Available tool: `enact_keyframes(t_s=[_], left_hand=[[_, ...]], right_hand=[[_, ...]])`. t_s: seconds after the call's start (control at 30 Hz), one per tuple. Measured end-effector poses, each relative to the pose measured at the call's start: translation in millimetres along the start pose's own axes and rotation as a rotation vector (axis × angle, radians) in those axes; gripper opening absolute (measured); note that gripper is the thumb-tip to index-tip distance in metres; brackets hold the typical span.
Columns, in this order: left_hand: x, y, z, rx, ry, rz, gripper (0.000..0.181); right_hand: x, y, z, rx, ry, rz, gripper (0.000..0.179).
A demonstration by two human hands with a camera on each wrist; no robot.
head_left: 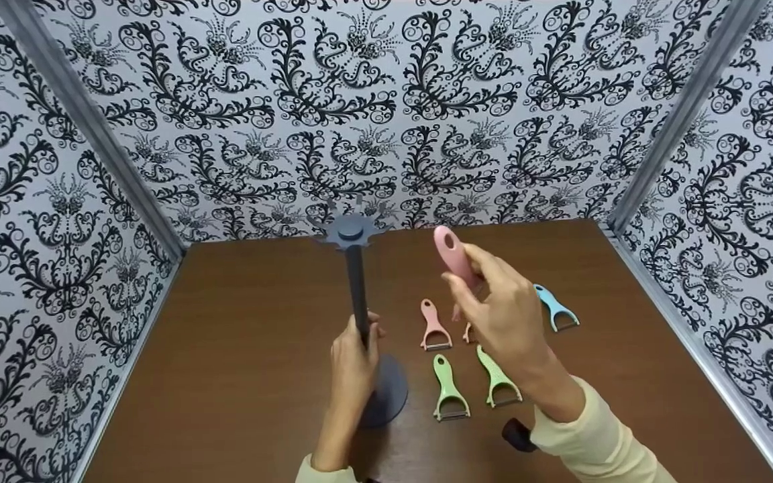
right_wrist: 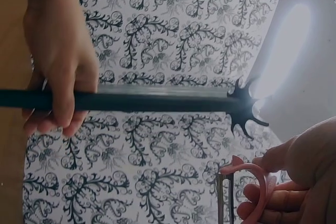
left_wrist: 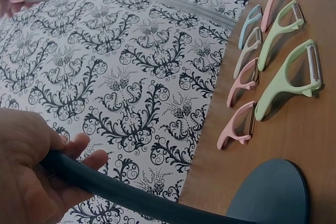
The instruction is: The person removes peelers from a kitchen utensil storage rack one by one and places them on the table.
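My left hand [head_left: 351,362] grips the dark pole of a grey utensil stand [head_left: 357,288], which has a hooked crown [head_left: 349,229] on top and a round base [head_left: 390,396] on the table. No peeler hangs from the crown's hooks. To the right, my right hand [head_left: 510,318] holds a pink peeler [head_left: 452,253] above the table, its handle end pointing up and away. The right wrist view shows that peeler's curved frame [right_wrist: 257,182] and metal blade beside my fingers.
Several peelers lie right of the stand: a pink peeler [head_left: 430,325], a blue peeler [head_left: 556,308], two green peelers [head_left: 448,389] and others partly hidden behind my right hand. A small dark object [head_left: 518,435] sits by my right sleeve. Patterned walls [head_left: 386,100] enclose the brown table [head_left: 239,335].
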State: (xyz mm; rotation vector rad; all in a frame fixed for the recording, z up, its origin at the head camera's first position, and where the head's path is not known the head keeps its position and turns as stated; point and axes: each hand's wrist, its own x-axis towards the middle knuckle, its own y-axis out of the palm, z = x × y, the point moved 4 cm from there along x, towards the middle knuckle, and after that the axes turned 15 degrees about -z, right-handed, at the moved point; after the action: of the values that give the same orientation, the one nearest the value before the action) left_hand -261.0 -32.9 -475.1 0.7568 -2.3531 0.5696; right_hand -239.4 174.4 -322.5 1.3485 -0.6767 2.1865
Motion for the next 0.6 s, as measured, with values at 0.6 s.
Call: enact_keyframes(t_s=[0.6], left_hand=[[0.4, -2.5, 0.4, -0.004, 0.038, 0.035, 0.006]], right_hand=[[-13.1, -36.0, -58.7, -0.213, 0.148, 0.1, 0.035]])
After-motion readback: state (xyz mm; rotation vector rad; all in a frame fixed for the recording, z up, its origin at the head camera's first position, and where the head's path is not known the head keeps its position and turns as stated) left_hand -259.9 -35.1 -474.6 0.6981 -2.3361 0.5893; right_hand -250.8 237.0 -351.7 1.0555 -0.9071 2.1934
